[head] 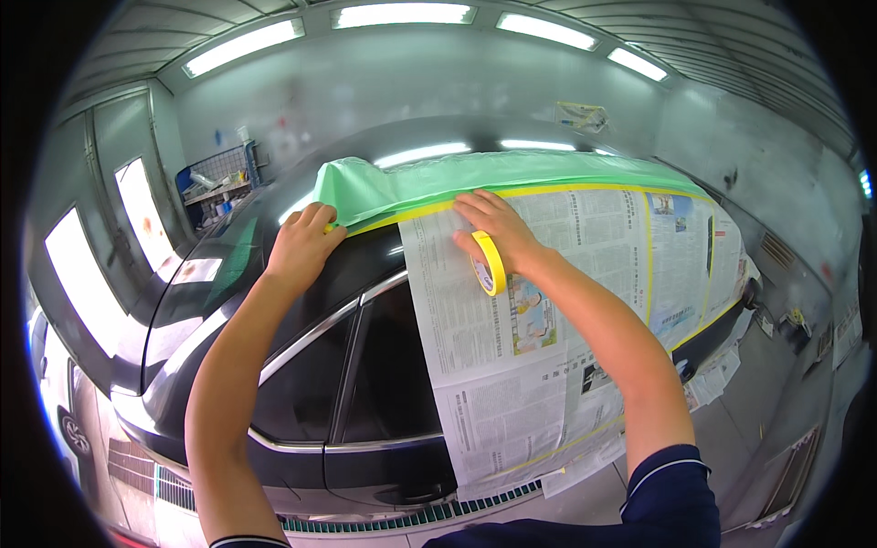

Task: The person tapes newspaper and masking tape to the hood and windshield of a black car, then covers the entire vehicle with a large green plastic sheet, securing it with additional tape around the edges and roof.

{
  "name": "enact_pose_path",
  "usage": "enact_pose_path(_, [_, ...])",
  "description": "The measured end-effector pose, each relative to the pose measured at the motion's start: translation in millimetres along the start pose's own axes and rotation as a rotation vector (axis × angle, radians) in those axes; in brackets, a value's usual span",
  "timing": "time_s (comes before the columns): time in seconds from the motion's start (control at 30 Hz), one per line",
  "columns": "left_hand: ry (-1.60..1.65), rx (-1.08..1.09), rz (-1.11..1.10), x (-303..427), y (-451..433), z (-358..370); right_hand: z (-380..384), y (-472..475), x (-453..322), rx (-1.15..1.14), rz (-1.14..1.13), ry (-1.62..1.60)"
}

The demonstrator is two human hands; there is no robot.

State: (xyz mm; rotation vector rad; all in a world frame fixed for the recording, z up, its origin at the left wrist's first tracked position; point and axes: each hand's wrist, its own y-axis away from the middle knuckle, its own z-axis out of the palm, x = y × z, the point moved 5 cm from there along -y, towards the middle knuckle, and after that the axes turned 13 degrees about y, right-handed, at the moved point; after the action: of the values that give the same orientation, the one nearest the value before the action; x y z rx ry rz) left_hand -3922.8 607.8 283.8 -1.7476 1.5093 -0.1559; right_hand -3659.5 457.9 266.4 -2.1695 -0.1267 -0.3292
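Along the roof edge of a black car [384,342], yellow masking tape [425,207] joins a green masking sheet [438,179] to newspaper [589,274] covering the side windows. My left hand [305,240] pinches a yellow bit of tape at the sheet's left corner, where its fingertips hide the exact grip. My right hand [497,229] carries a roll of yellow masking tape [495,264] hooked on its thumb. Its fingers rest on the tape strip at the newspaper's upper edge. Left of the paper, the rear side glass [390,370] and its chrome trim show bare.
Behind the car's rear, a blue wire-mesh cart [216,178] holds bottles and cans. Floor grating [411,517] runs beside the car. A door with bright windows [82,274] stands at left, with a white car [62,390] beyond. More paper [716,380] hangs low at the front.
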Motion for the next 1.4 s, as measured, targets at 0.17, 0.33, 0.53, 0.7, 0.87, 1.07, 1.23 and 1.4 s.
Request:
enact_pose_path(0.17, [0.023,-0.07,-0.076,-2.6,0.1,1.9,13.9,-18.3,-37.3,-0.151,-0.059,-0.206])
enact_pose_path(0.33, [0.055,-0.149,-0.18,-4.4,-5.2,-1.9,21.9,-26.3,-63.7,-0.063,-0.099,-0.207])
enact_pose_path(0.53, [0.078,-0.15,-0.132,-3.2,0.7,-7.9,31.0,-33.8,-80.7,-0.007,-0.186,-0.275])
enact_pose_path(0.7, [0.16,-0.158,-0.079,-7.6,4.3,-12.6,35.1,-44.1,-106.0,0.041,-0.234,-0.32])
enact_pose_path(0.87, [0.337,0.096,-0.173,-22.3,17.1,-12.4,37.4,-55.4,-133.5,0.002,-0.194,-0.376])
enact_pose_path(1.07, [0.286,-0.109,-0.027,-41.1,38.9,-16.5,37.9,-60.2,-169.5,0.036,-0.188,-0.332])
enact_pose_path(1.23, [0.358,-0.116,0.062,-64.3,74.8,-16.5,49.8,-65.7,-211.7,-0.05,-0.093,-0.247])
enact_pose_path(1.4, [0.494,-0.06,0.175,-87.2,102.5,-7.0,58.9,-72.3,-265.5,-0.103,0.039,-0.155])
